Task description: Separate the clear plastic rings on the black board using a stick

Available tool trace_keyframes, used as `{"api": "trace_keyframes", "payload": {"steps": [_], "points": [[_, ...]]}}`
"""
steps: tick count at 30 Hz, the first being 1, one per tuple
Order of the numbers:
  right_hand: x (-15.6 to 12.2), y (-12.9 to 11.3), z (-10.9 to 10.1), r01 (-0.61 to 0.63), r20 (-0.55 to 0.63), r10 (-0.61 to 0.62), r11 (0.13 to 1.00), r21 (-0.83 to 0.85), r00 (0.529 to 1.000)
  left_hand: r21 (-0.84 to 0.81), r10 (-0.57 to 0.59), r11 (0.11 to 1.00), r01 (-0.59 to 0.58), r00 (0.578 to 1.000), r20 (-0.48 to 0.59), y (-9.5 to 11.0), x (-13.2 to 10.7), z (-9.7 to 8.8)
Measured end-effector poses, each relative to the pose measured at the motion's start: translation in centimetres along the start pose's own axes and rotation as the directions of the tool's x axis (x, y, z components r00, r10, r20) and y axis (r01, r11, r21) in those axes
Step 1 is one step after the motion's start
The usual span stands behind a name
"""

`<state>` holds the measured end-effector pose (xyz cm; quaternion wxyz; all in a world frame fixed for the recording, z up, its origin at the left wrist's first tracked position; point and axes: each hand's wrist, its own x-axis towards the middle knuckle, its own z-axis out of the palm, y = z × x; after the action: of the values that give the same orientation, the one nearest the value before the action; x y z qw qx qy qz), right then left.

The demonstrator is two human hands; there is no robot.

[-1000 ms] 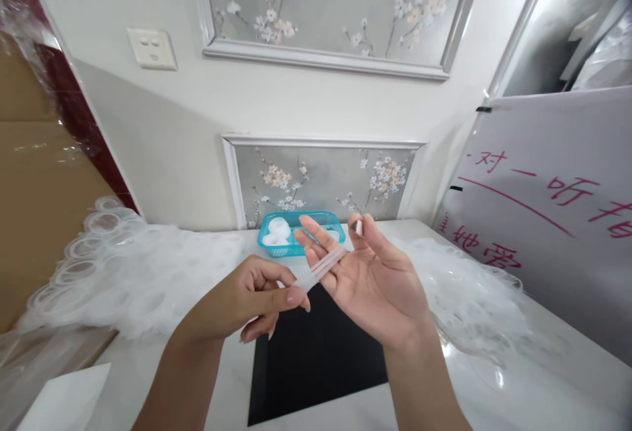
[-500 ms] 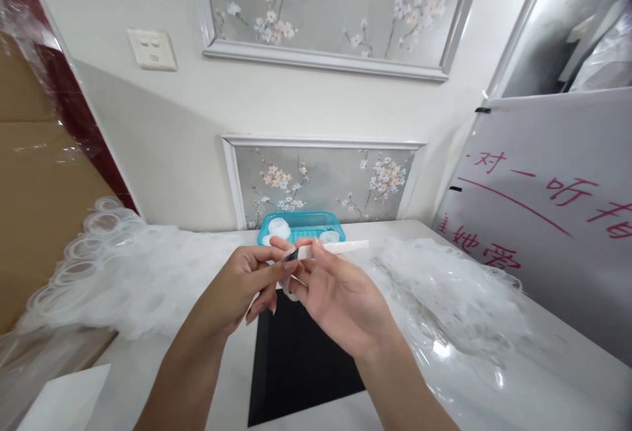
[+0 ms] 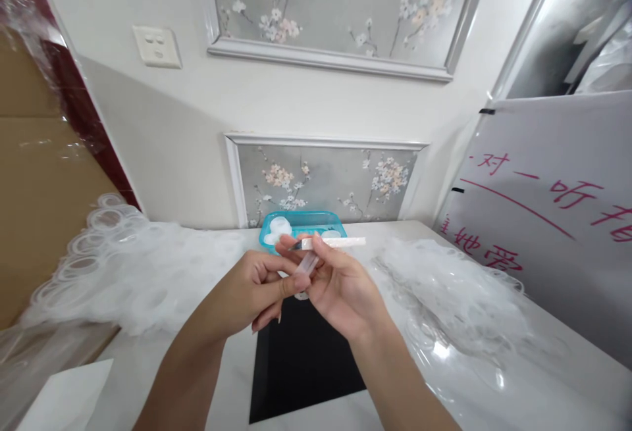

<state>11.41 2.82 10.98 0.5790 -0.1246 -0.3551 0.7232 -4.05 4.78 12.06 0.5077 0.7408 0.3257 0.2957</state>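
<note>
My right hand [image 3: 340, 293] pinches a slim white-handled tool [image 3: 348, 242] between thumb and fingers; its dark tip points left. My left hand [image 3: 264, 286] is closed on a clear plastic piece [image 3: 307, 264], with the thumb pressed along its edge. The fingers of both hands meet around this piece, which hides most of its shape. Below the hands lies a black mat [image 3: 306, 365]. Just behind them stands a blue plastic basket [image 3: 340, 226] holding white round parts [image 3: 281, 225].
At left, a large heap of translucent plastic rings [image 3: 153, 279] covers the white table [image 3: 143, 358]. To the right lies another heap of clear plastic parts [image 3: 459, 286] on plastic film. A whiteboard [image 3: 553, 233] leans at right; a cardboard box [image 3: 34, 207] stands at left.
The clear piece has turned and now shows as a flat band between my hands. My left fingers have shifted slightly right and down. The tool's dark tip is more covered.
</note>
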Motion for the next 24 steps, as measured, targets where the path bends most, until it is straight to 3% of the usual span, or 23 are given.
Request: {"api": "trace_keyframes", "payload": {"steps": [5,10,13,15,17,19,24], "points": [[-0.2,-2.0,-0.6,-0.045,-0.057,0.051,0.994,0.099,0.997,0.009,0.009,1.0,-0.009,0.999,0.053,0.3,-0.3,-0.1],[-0.6,-3.2,-0.9,-0.041,-0.011,0.042,0.992,0.122,0.999,0.045,-0.035,0.999,0.03,0.993,0.109,0.4,-0.4,-0.2],[-0.9,-3.3,-0.7,-0.014,0.01,0.014,0.997,0.079,1.0,0.092,-0.055,0.995,0.037,0.98,0.194,0.2,-0.3,-0.3],[-1.0,-3.0,-0.5,0.055,0.015,-0.054,0.998,-0.035,0.998,0.172,-0.1,0.983,0.062,0.97,0.22,-0.2,-0.1,-0.4],[-0.9,-2.5,-0.3,0.133,0.052,-0.124,0.965,-0.228,0.991,0.266,-0.132,0.96,0.087,0.979,0.155,-0.8,0.3,-0.5],[-0.9,-2.1,-0.3,0.195,0.114,-0.162,0.884,-0.425,0.98,0.314,-0.089,0.947,0.071,0.995,0.043,-1.4,0.8,-0.7],[-1.3,-2.1,-0.3,0.276,0.24,-0.152,0.697,-0.662,0.959,0.224,0.08,0.973,-0.044,0.985,-0.152,-1.6,1.4,-1.2]]}}
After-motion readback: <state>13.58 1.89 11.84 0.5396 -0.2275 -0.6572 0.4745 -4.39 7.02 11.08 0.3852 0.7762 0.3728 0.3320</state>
